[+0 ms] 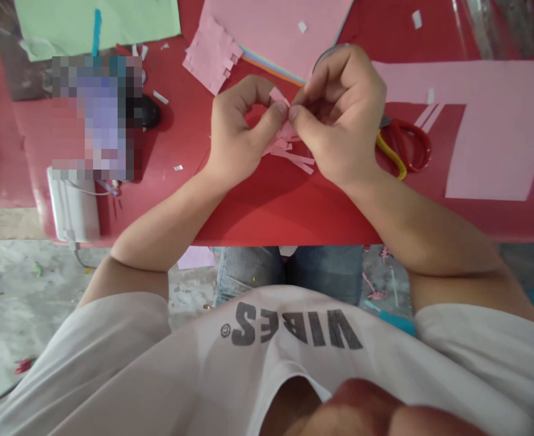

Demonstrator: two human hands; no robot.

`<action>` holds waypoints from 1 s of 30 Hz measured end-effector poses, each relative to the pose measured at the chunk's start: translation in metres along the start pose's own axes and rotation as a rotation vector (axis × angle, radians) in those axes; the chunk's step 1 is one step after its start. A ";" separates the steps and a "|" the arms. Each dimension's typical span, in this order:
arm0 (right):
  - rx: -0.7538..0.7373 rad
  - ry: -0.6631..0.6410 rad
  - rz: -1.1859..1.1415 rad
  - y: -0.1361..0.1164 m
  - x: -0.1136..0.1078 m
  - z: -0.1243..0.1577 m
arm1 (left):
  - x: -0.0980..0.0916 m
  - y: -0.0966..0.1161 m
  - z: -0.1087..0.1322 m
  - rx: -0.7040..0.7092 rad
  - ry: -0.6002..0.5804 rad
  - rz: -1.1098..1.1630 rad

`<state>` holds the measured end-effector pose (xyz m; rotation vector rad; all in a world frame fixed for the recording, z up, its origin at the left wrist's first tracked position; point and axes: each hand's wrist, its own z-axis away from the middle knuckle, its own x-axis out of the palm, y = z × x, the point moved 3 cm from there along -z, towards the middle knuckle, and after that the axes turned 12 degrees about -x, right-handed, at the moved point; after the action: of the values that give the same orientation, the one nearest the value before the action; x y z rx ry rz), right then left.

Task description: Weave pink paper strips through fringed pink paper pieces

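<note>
Thumb and fingers of my left hand [244, 130] pinch a narrow pink paper strip [278, 95] above the red table. My right hand [339, 121] meets it there, its thumb and fingertips closed on the same strip; its curled fingers hide part of the paper. Below the fingertips lie several loose pink strips [294, 158], partly covered by my right hand. Just right of my right wrist rest scissors [403, 145] with red and yellow handles. A small pink woven paper piece [213, 56] sits beyond my left hand.
A stack of coloured paper [276, 36] lies at the back. Cut pink paper [498, 133] spreads on the right. On the left are green paper [98, 24], a black mouse [149, 111], a white power bank [74, 206] with a cable, and a blurred-out patch. White scraps dot the red table [294, 212].
</note>
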<state>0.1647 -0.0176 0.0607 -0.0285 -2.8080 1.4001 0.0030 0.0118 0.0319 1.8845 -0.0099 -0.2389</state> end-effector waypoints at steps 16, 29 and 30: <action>0.007 -0.011 0.028 -0.003 -0.002 -0.001 | 0.000 0.007 0.003 -0.077 -0.005 0.054; 0.308 -0.103 -0.039 0.020 -0.014 -0.006 | 0.001 -0.011 -0.004 -0.199 0.092 0.252; 0.325 -0.113 -0.026 0.022 -0.015 -0.006 | -0.001 -0.016 -0.005 -0.197 0.127 0.260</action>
<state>0.1805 0.0003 0.0469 0.0910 -2.6124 1.8876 0.0017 0.0220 0.0190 1.6789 -0.1390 0.0565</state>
